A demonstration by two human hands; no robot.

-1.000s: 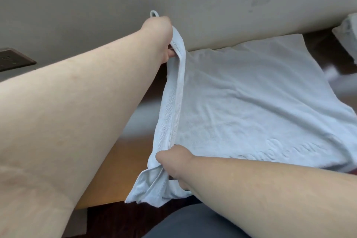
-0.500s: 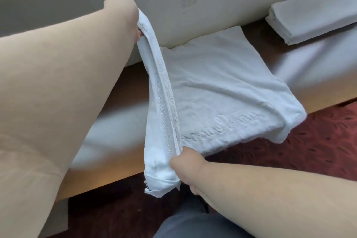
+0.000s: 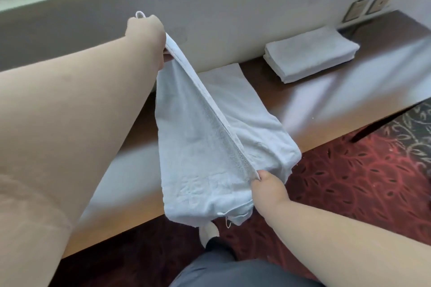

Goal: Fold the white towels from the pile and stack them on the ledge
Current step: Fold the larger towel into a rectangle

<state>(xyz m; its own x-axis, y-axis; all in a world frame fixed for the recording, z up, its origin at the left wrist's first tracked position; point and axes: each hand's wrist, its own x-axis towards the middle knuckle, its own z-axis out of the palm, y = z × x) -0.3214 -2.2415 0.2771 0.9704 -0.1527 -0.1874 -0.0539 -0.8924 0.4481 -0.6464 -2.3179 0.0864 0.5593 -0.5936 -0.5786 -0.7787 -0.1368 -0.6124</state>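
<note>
Both hands hold one white towel in the head view. The left hand is up high near the wall, and its fingers are curled tight around the far end of the towel's folded edge. A little loop pokes up by that hand. The right hand is down low, past the front edge of the surface, and it pinches the near end of the same edge. The edge is pulled straight between the two hands. One half of the towel hangs down on the left side. The other half lies on the brown surface, reaching from the wall to the front edge. A stack of folded towels sits near the back right corner of the surface, close to the wall. Red carpet is on the floor below.
</note>
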